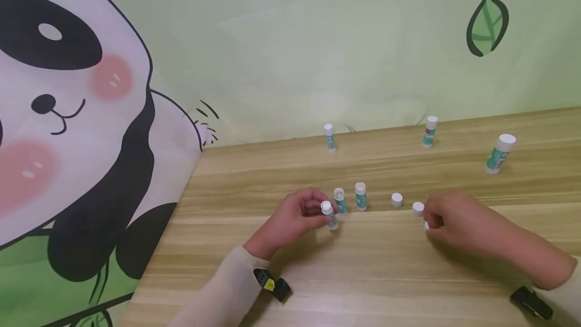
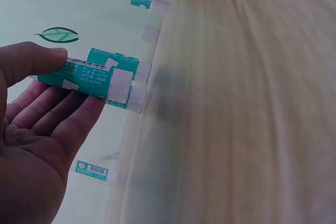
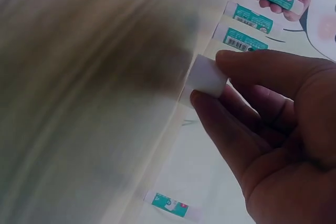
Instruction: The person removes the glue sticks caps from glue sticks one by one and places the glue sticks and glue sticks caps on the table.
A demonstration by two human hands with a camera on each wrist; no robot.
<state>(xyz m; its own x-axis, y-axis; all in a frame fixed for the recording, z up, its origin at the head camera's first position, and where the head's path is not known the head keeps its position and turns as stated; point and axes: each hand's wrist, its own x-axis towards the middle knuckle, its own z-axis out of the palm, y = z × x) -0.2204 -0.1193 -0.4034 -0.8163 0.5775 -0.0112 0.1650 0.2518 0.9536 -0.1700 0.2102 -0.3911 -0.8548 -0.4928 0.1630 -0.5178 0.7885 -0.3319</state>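
My left hand (image 1: 292, 218) grips a glue stick (image 2: 86, 78) with a teal label, thumb on one side and fingers on the other. It stands upright in the head view, its white upper end showing. Just beyond are two uncapped glue sticks, one (image 1: 341, 205) close by the left fingers and another (image 1: 361, 200) to its right. Over on the right, my right hand (image 1: 467, 221) pinches a small white cap (image 3: 206, 76) between thumb and finger, low over the table. Two more white caps, a nearer one (image 1: 418, 209) and a farther one (image 1: 397, 199), sit left of that hand.
Along the back of the wooden table (image 1: 363, 276) stand three capped glue sticks: a slim one (image 1: 330, 140), a medium one (image 1: 429, 132) at centre right, and a thicker one (image 1: 499, 155) at far right. A green backdrop (image 1: 295, 54) with a panda print rises behind the table.
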